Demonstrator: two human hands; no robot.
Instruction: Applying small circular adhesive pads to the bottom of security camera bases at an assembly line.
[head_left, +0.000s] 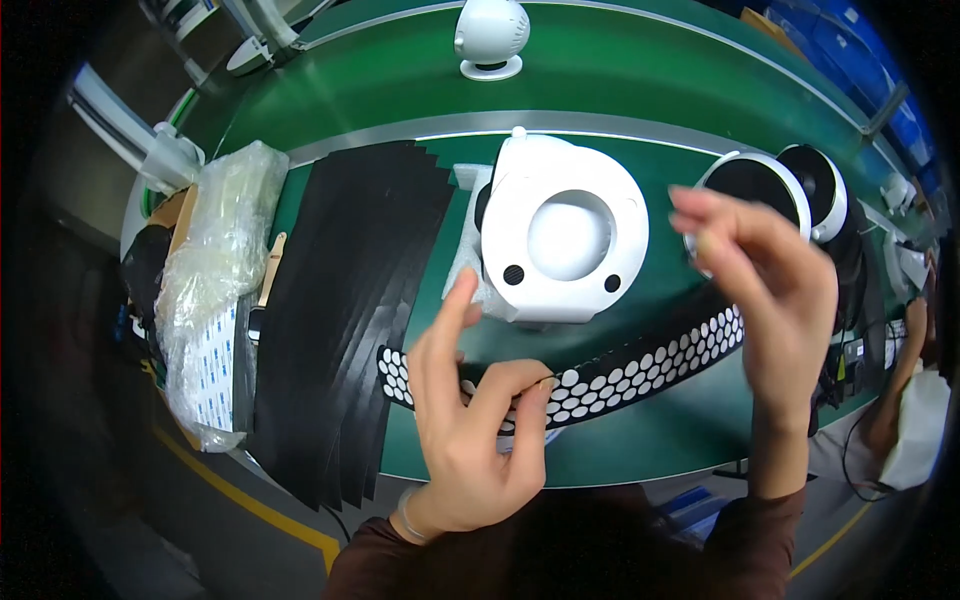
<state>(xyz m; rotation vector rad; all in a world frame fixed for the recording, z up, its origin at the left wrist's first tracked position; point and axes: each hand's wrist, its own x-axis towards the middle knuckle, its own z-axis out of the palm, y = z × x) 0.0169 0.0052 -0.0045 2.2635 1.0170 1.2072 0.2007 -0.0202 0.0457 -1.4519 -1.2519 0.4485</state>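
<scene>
Apparently peeling step: I see left hand (pixel 465 440) pinching strip (pixel 640 375), right hand (pixel 780 270) aloft (grip unclear); next calls for steady strip.

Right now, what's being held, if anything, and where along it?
The left hand pinches the dotted black strip near its upper edge, partway along. Whether the right hand holds anything small can't be told.

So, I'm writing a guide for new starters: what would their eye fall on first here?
Probably the white rounded housing with its big round opening, mid-table. Next, the black strip covered in white ovals, in front of it at the left hand; then the black sheets fanned out left.
</scene>
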